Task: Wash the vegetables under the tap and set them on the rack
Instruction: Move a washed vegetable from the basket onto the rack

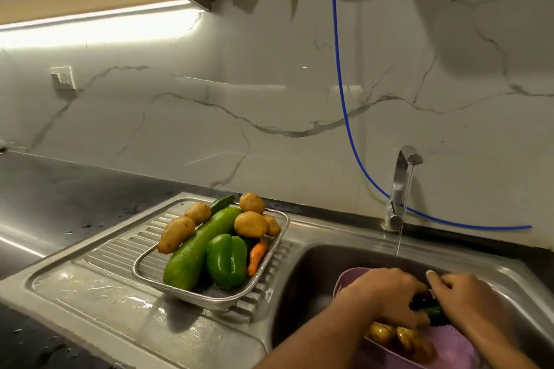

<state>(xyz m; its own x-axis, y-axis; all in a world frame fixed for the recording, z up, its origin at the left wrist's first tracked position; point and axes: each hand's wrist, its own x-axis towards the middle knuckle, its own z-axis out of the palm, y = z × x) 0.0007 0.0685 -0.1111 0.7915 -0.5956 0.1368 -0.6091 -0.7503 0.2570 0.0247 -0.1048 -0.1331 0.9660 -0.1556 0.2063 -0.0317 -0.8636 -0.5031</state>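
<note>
A dark green cucumber point(433, 312) lies over a pink colander point(449, 347) in the steel sink point(302, 284). My left hand point(389, 296) and my right hand point(467, 299) both grip it from either side. Potatoes point(398, 337) sit in the colander below my hands. Water runs from the tap point(400, 186) in a thin stream just behind them. On the drainboard stands a mesh rack point(150, 266) holding a long green gourd point(195, 249), a green pepper point(226, 260), a carrot point(257, 257), several potatoes point(250, 223) and a cucumber tip point(223, 204).
A blue hose point(341, 90) hangs down the marble wall and runs behind the tap. The ribbed drainboard point(99, 287) in front of the rack is wet. Dark countertop point(45, 189) extends left. A wall socket point(62, 78) sits at the left.
</note>
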